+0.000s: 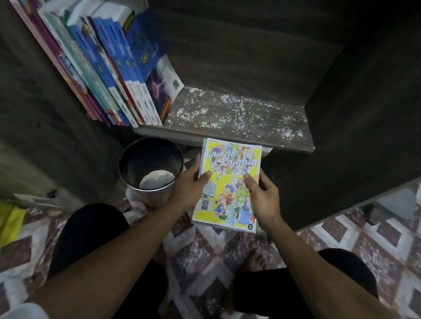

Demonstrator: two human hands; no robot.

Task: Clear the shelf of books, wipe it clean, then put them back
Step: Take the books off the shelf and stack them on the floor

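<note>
Shelf board (243, 112): an open, white-flecked stretch runs from the leaning row of books (117, 71) at left to the dark side panel (364, 93) at right. The back panel (233, 51) closes the far side. At the near edge, the comic book (227, 184), gripped by the left hand (191, 182) and right hand (263, 193), partly bars entry. A metal bin (151, 164) stands on the floor just left of the left hand.

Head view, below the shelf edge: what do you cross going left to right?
In order: yellow cloth → metal bin → left hand → comic book → right hand. Both hands grip the comic book by its side edges.
</note>
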